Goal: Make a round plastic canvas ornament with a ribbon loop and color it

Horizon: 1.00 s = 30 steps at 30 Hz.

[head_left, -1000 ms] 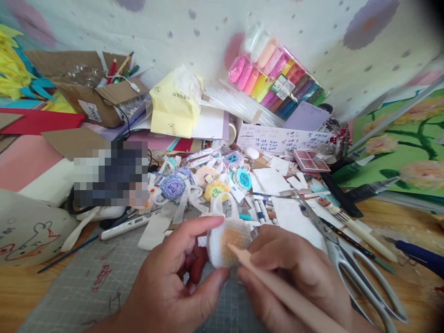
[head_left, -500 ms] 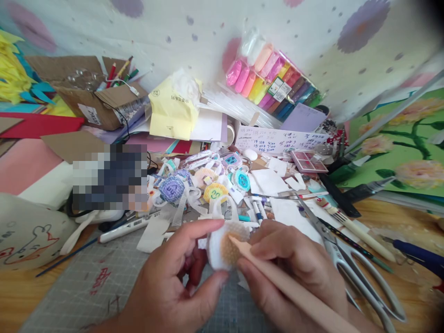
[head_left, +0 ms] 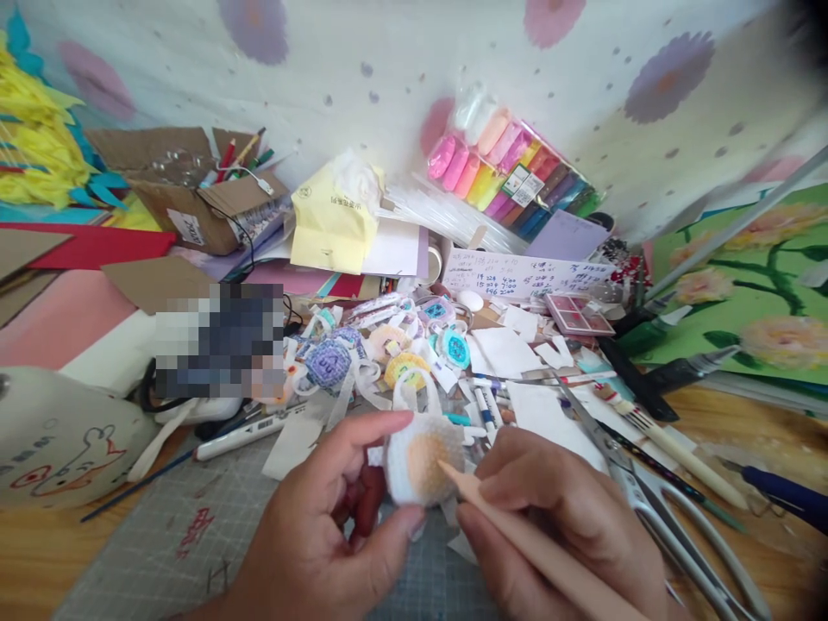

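Observation:
My left hand [head_left: 336, 517] is closed around the edge of a small white mini bag [head_left: 404, 474] with a bumpy surface, pinching it between thumb and fingers. A white loop handle [head_left: 431, 388] stands up from its top, and a peach-orange patch covers the middle of its face. In my right hand [head_left: 556, 509] is a peach-coloured marker [head_left: 511, 535], gripped like a pen. Its pointed tip is at the right side of the orange patch; whether it touches cannot be made out. Several similar little bags, among them a purple one [head_left: 329, 362] and a yellow one [head_left: 407, 371], lie just beyond.
Under my hands is a grey cutting mat [head_left: 161, 526]. Large scissors [head_left: 653, 492] lie at the right, near paper scraps [head_left: 543, 414]. A white drawn-on container [head_left: 65, 440] stands at the left. Behind are a cardboard box [head_left: 187, 207] and a clay pack [head_left: 517, 172].
The marker tip has moved from the middle of the patch to its right side. The orange patch looks more evenly coloured. My view has shifted slightly.

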{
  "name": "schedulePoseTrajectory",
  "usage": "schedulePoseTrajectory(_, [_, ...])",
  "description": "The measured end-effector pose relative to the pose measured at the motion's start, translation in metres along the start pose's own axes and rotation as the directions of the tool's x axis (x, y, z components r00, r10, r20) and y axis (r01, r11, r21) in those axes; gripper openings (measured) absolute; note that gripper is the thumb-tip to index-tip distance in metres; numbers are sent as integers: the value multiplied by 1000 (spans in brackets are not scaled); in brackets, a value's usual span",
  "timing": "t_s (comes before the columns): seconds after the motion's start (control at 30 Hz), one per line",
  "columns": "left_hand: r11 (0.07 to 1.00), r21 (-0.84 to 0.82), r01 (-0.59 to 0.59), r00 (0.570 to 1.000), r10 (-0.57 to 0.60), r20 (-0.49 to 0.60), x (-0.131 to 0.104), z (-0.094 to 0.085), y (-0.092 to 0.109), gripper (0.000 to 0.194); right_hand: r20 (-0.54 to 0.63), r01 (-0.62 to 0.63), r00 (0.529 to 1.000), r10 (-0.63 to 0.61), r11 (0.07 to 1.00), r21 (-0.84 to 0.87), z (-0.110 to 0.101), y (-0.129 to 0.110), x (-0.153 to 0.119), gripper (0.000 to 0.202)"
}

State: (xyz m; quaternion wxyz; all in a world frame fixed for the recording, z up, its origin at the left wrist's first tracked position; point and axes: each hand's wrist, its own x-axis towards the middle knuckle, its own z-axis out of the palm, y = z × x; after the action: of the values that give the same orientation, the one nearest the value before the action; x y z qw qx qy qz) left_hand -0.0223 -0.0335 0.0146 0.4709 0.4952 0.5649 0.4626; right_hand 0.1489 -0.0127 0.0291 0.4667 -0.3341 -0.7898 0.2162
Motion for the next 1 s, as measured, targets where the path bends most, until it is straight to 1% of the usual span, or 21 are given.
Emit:
schedulePoseTrajectory(0.13, [998, 47, -36, 997, 33, 64, 3, -4, -6, 43, -9, -3, 1000, 3, 1000, -16, 1, -1, -1, 22])
schedulePoseTrajectory(0.2, [997, 57, -53, 996, 49, 78, 4, -5, -9, 45, -25, 3, 1000, -3, 1000, -20, 1, -2, -1, 22])
schedulePoseTrajectory(0.23, [996, 59, -61, 996, 56, 73, 4, -6, -9, 45, -34, 9, 999, -10, 1000, -21, 2, -2, -1, 22])
schedulePoseTrajectory(0.37, [995, 62, -75, 995, 70, 71, 3, -6, -10, 44, -6, 42, 999, -42, 999, 15, 5, -3, -1, 21])
schedulePoseTrajectory(0.5, [995, 69, -78, 994, 72, 82, 2, -5, -9, 45, -34, 26, 999, -25, 999, 35, 8, -1, -3, 20])
schedulePoseTrajectory(0.87, [992, 92, -86, 995, 80, 65, 2, -5, -10, 46, -7, 33, 999, -32, 999, 44, 6, -2, -3, 20])
schedulePoseTrajectory(1.0, [992, 90, -86, 995, 80, 67, 2, -5, -9, 45, 2, 10, 1000, -10, 999, 47, 5, -5, -2, 20])
